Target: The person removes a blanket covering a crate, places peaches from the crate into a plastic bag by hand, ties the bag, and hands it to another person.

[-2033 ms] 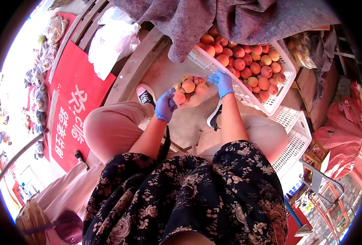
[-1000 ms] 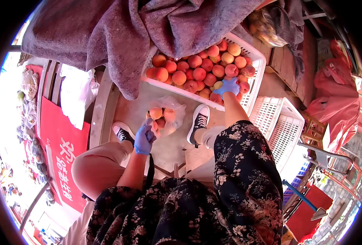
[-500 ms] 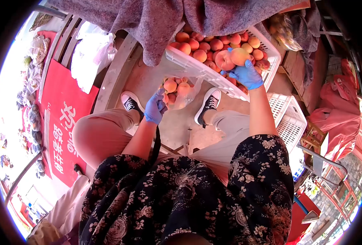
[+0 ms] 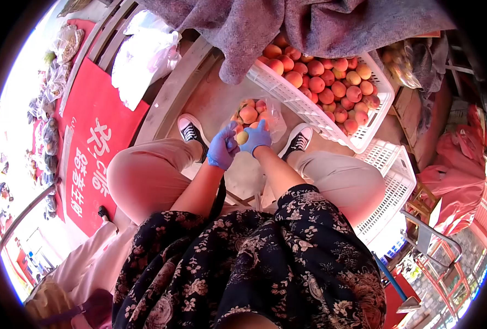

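Both of my hands wear blue gloves and meet low between my knees. My left hand (image 4: 222,148) is closed on the near edge of a clear plastic bag (image 4: 277,122). Several red-and-yellow peaches (image 4: 248,114) lie inside the bag. At the bag's mouth, my right hand (image 4: 256,139) is closed around a yellowish peach (image 4: 242,137), partly covered by the fingers. Beyond and to the right stands a white plastic crate (image 4: 309,117) holding many more peaches (image 4: 327,96).
A grey-purple blanket (image 4: 320,27) hangs over the crate's far side. More white crates (image 4: 389,175) stand at the right. White plastic bags (image 4: 144,60) lie by a wooden frame and red banner (image 4: 98,148) at the left. My shoes (image 4: 193,131) flank the bag.
My right hand has come from the crate, down and left, to the bag with fruit in it. My left hand stays at the bag. The view has shifted slightly.
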`<act>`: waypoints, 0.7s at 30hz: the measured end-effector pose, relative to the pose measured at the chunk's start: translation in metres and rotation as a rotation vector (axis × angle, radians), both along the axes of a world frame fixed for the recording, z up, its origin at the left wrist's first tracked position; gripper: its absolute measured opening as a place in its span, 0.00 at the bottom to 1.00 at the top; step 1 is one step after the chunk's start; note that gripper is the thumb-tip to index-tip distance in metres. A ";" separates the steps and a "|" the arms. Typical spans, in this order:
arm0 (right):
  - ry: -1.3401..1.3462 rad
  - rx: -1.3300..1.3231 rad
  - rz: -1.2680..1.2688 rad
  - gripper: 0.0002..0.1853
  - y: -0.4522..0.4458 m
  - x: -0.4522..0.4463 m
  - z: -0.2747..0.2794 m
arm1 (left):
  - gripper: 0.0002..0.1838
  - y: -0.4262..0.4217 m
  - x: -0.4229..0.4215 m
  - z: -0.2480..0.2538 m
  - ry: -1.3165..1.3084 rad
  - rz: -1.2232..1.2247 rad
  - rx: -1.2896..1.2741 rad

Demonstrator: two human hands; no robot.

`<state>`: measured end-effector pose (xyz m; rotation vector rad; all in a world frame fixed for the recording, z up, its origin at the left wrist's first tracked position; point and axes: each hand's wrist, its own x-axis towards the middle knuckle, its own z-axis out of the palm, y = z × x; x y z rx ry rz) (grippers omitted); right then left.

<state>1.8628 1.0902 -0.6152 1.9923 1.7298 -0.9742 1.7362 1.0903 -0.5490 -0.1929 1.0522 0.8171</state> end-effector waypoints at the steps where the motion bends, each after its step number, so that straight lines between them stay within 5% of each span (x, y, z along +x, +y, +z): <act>1: 0.060 0.055 -0.050 0.22 -0.004 0.002 -0.016 | 0.17 0.000 -0.001 0.000 -0.023 0.001 0.009; 3: 0.163 0.183 -0.160 0.18 -0.010 0.020 -0.075 | 0.15 0.006 0.000 -0.003 -0.052 -0.027 0.057; 7: 0.351 0.091 0.001 0.14 0.034 0.052 -0.022 | 0.14 0.016 0.005 -0.005 -0.066 -0.001 0.055; 9: 0.727 0.112 -0.170 0.12 0.057 0.085 -0.012 | 0.12 0.017 0.011 -0.005 -0.064 -0.015 0.061; 11: 0.978 0.018 -0.523 0.11 0.082 0.117 0.061 | 0.10 0.019 0.019 -0.009 -0.073 -0.043 0.074; 13: 1.042 0.249 -0.709 0.11 0.097 0.162 0.071 | 0.08 0.022 0.028 -0.006 -0.069 -0.078 0.095; 15: 0.823 0.622 -0.864 0.11 0.107 0.209 0.050 | 0.09 0.023 0.037 -0.005 -0.065 -0.106 0.112; 17: 0.010 0.860 -0.556 0.17 0.106 0.254 0.035 | 0.07 0.025 0.048 0.002 -0.028 -0.120 0.077; 19: -0.340 0.706 -0.525 0.28 0.110 0.273 0.033 | 0.06 0.028 0.059 0.009 0.010 -0.102 0.021; 21: -0.406 0.486 -0.494 0.34 0.118 0.282 0.035 | 0.14 0.035 0.070 0.020 0.050 -0.096 -0.041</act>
